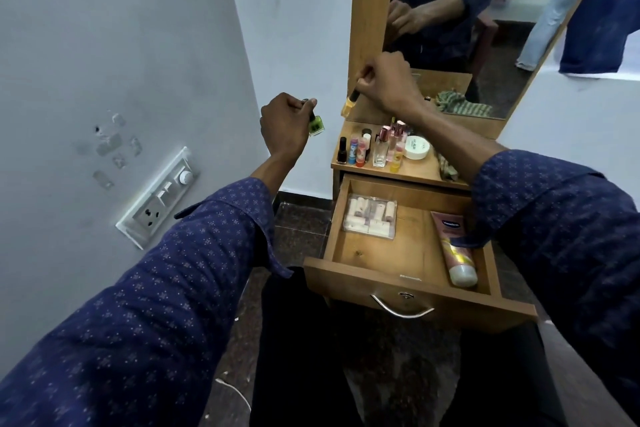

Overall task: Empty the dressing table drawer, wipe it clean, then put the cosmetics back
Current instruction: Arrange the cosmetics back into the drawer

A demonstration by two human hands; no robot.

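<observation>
The wooden drawer [377, 256] stands pulled out below the dressing table top [417, 172]. Inside it lie a clear box of small tubes [370, 216] at the back left and a pink lotion tube [455, 251] along the right side. My left hand [285, 123], raised left of the table, pinches a green nail polish bottle [316, 125] by its cap. Above the table top, my right hand [388, 83] grips a yellow nail polish bottle [347, 107] by its dark cap. Several bottles [379, 147] and a white cream jar [417, 147] stand on the table top.
A tall mirror [485, 10] in a wooden frame rises behind the table. A striped cloth [448, 168] lies on the table top's right, partly under my right arm. A white switch and socket panel [157, 199] sits on the left wall. Dark floor [298, 236] lies below.
</observation>
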